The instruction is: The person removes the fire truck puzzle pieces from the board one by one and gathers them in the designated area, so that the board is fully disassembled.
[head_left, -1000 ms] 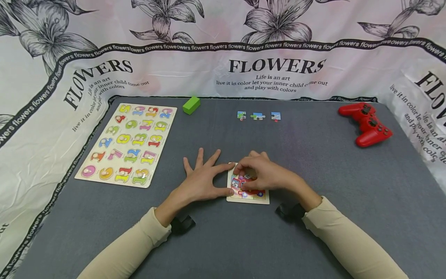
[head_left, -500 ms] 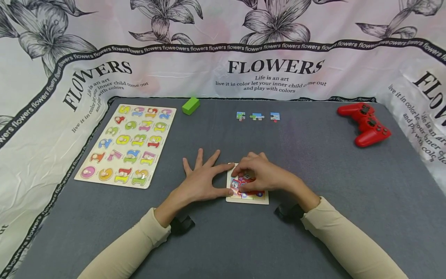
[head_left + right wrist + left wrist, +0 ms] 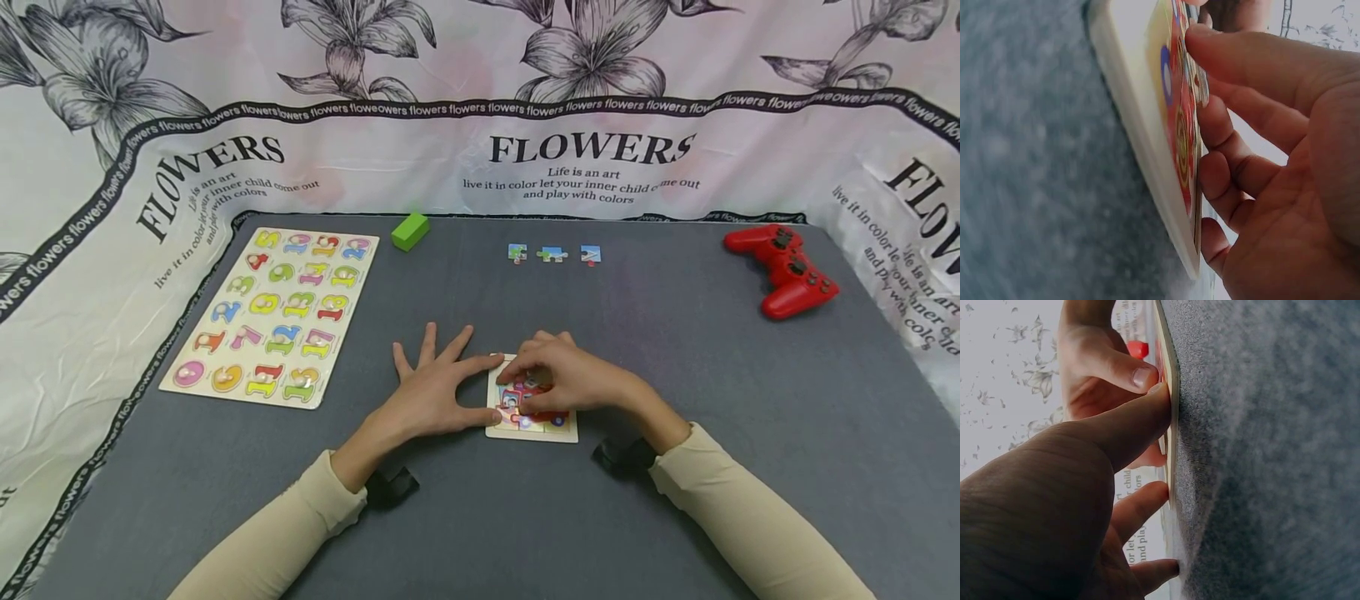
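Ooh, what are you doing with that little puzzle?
A person is working on a small puzzle board with both hands. The left hand touches the board's left side with its thumb and pointer finger. The right hand seems to pinch a puzzle piece just over the picture, though the fingers hide most of it. Three loose pieces lie in a row farther back on the grey table, not yet in the puzzle.

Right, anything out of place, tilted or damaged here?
No damage or spill visible. The curved red game controller at the far right of the grey table looks odd, being no puzzle part. A thin printed puzzle piece, pinched by the right hand, appears raised off the small cream-bordered picture board.
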Action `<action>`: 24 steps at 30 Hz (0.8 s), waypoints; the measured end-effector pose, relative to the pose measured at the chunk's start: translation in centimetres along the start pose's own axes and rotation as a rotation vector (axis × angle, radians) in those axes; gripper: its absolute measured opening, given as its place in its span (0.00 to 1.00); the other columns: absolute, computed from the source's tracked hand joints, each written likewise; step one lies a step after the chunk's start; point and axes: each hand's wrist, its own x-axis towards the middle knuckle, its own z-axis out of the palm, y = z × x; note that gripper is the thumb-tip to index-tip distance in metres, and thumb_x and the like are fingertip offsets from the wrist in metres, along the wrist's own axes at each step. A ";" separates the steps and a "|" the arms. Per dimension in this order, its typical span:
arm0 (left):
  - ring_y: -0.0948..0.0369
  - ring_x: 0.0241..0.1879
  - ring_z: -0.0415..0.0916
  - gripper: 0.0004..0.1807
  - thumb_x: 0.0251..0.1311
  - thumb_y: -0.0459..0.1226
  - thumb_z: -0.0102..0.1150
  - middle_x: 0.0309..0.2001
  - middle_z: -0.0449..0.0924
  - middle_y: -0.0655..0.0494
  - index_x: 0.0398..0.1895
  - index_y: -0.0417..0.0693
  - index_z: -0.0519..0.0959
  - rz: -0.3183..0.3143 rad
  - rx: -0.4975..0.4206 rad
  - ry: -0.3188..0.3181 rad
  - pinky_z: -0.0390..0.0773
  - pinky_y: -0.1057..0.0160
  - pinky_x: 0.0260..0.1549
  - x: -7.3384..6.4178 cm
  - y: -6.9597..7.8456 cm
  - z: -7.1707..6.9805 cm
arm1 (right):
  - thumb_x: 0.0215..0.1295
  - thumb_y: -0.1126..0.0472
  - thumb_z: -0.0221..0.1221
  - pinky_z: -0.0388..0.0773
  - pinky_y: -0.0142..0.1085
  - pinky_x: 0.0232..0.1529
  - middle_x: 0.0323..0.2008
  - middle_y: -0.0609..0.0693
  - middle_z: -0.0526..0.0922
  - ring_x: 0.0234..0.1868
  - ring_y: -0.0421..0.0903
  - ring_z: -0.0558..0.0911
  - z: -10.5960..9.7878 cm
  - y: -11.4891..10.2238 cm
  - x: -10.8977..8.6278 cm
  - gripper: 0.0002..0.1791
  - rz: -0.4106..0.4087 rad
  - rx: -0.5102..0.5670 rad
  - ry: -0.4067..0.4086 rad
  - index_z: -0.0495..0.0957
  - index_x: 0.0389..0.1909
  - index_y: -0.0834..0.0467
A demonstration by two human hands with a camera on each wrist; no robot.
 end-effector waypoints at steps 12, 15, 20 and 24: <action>0.32 0.79 0.22 0.41 0.54 0.63 0.69 0.83 0.46 0.49 0.73 0.72 0.71 0.000 0.005 0.006 0.22 0.17 0.62 0.0 0.0 0.0 | 0.58 0.59 0.74 0.58 0.45 0.50 0.43 0.39 0.84 0.47 0.46 0.73 -1.8 1.3 -0.6 0.21 -0.006 0.121 0.053 0.86 0.53 0.48; 0.31 0.79 0.22 0.41 0.54 0.63 0.69 0.83 0.47 0.49 0.73 0.72 0.70 0.001 0.004 0.004 0.22 0.17 0.61 0.0 0.1 0.0 | 0.59 0.59 0.73 0.63 0.45 0.52 0.44 0.40 0.84 0.48 0.45 0.74 -2.1 1.7 -0.7 0.20 0.005 0.131 0.074 0.86 0.54 0.50; 0.31 0.79 0.23 0.41 0.54 0.63 0.70 0.83 0.46 0.49 0.73 0.73 0.70 -0.012 0.015 -0.003 0.23 0.16 0.61 0.0 0.2 0.0 | 0.61 0.61 0.71 0.75 0.44 0.50 0.46 0.46 0.84 0.48 0.47 0.76 -2.7 2.5 -0.3 0.21 0.022 0.162 0.122 0.84 0.56 0.54; 0.31 0.79 0.23 0.41 0.54 0.63 0.70 0.83 0.47 0.49 0.73 0.73 0.70 -0.016 0.019 0.003 0.23 0.16 0.62 0.0 0.2 0.0 | 0.62 0.62 0.71 0.75 0.45 0.50 0.47 0.49 0.84 0.48 0.48 0.76 -3.4 3.6 0.6 0.21 0.062 0.175 0.162 0.84 0.57 0.55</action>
